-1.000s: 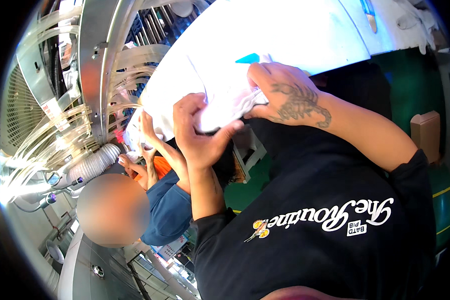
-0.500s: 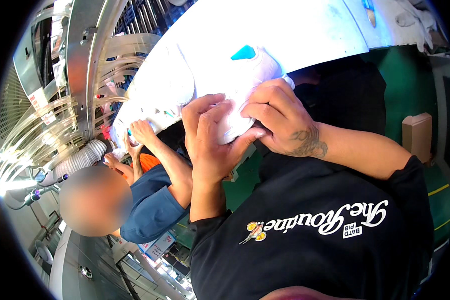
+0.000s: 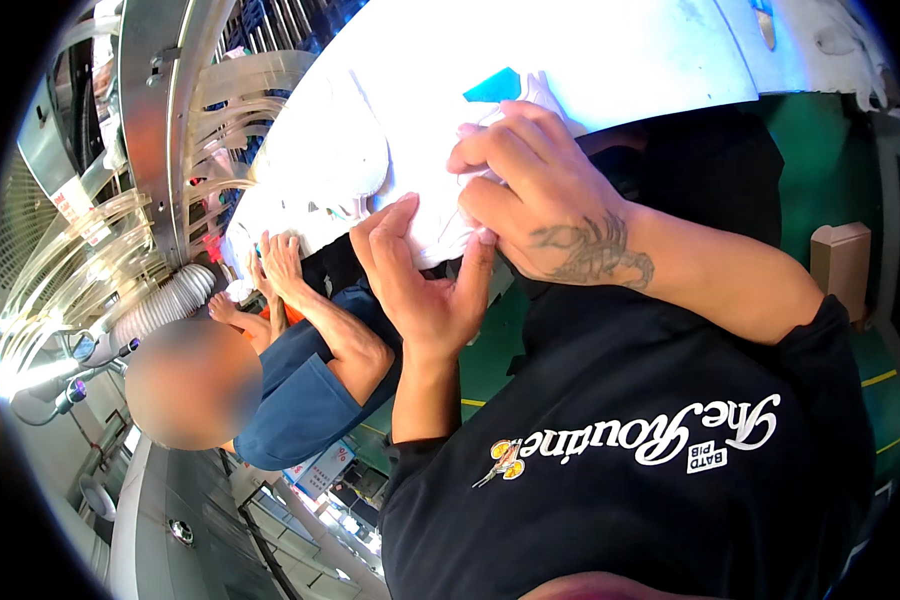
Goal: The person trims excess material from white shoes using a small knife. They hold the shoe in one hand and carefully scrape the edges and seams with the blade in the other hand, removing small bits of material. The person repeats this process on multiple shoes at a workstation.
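Our right hand (image 3: 545,200) is curled nearly closed, its fingers bent over a bunched white fabric piece (image 3: 440,215) and pinching it at the bench edge. Our left hand (image 3: 420,275) is about half open: the palm faces the fabric from the near side, the fingers stretch up along it, and the thumb presses against the lower fold, just beside the right hand's thumb. Between them both hands have hold of the same piece, the right gripping from above and the left bracing from below.

The fabric lies at the near edge of the long white bench (image 3: 610,60), partly hanging off it. A small teal patch (image 3: 495,88) shows on the fabric just beyond the right hand's knuckles, touching the bunched cloth.

As we judge it, the handling is in its middle: the piece is gathered and gripped but not yet laid flat or let go, so straightening or folding it is what remains.

To the left along the same bench lie more white pieces (image 3: 320,150). A co-worker in a blue sleeve (image 3: 310,390) has a hand (image 3: 282,262) on the pile there, well apart from ours. Beyond, on the far left, stand metal machine frames with clear curved tubes (image 3: 140,230) and a ribbed grey hose (image 3: 165,310). A cardboard box (image 3: 840,265) stands on the green floor at right.
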Motion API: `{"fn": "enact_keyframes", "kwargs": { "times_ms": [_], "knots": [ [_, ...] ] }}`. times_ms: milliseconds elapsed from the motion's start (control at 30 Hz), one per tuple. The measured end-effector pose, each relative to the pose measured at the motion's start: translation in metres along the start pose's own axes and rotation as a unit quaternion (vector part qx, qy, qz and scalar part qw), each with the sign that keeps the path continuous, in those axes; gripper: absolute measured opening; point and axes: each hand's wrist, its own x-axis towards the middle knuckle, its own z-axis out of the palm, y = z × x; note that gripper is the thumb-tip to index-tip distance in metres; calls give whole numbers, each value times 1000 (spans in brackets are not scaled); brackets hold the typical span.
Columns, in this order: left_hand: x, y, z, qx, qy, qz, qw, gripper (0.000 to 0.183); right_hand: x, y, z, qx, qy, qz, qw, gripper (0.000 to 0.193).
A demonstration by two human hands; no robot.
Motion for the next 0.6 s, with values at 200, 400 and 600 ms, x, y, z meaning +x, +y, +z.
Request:
{"fn": "enact_keyframes", "kwargs": {
  "times_ms": [200, 400, 600],
  "knots": [
    [16, -9, 16, 5, 85, 4, 996, 44, 14, 7, 0, -52, 16, 14, 998, 23],
    [19, -24, 26, 19, 121, -6, 992, 39, 7, 9, 24, -98, 70, -5, 993, 26],
    [21, -33, -7, -62, -4, 54, 997, 45, 5, 8, 10, -61, 18, 4, 998, 44]
  ]
}}
